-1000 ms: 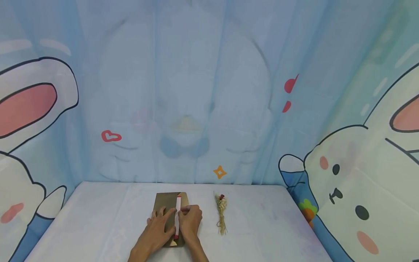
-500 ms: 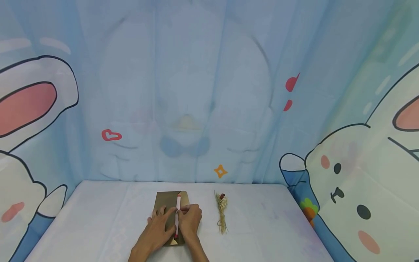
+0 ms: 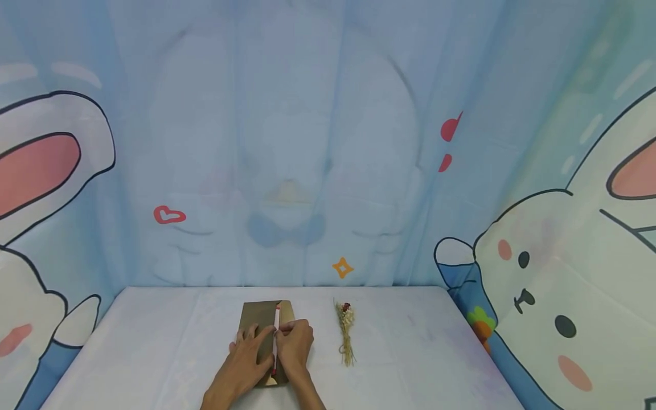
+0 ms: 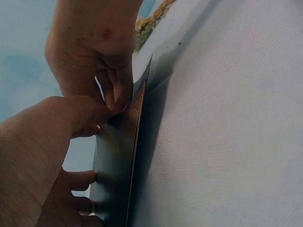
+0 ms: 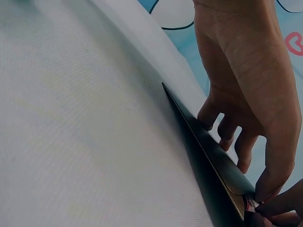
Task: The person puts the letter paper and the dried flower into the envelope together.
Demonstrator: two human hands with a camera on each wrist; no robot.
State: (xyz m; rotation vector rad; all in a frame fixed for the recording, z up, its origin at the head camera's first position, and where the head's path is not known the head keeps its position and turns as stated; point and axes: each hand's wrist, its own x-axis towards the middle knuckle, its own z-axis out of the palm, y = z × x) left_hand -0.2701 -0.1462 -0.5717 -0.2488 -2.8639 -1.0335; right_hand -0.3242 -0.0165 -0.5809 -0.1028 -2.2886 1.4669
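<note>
A flat, dark olive-gold folder-like piece [image 3: 256, 316] lies on the table, with a lighter gold band along its right side. Down it runs a narrow white strip [image 3: 277, 320] with red ends. My left hand [image 3: 243, 364] rests on the dark face with fingers spread, index tip and thumb at the strip's left edge. From the other side, my right hand [image 3: 294, 346] pinches the strip with curled fingers near its middle. In the left wrist view, the piece's edge [image 4: 137, 123] appears as a thin line. The fingertips hide part of the strip.
A small bundle of dried flowers [image 3: 345, 333], tied at the stems, lies to the right of the right hand. White cloth covers the table [image 3: 410, 347]. Behind it hangs a blue printed curtain [image 3: 287, 114] with cartoon rabbits.
The white strip shows narrower than a second ago, and the right fingers have edged slightly left over it. The left hand keeps its place on the dark piece. The head view has shifted slightly.
</note>
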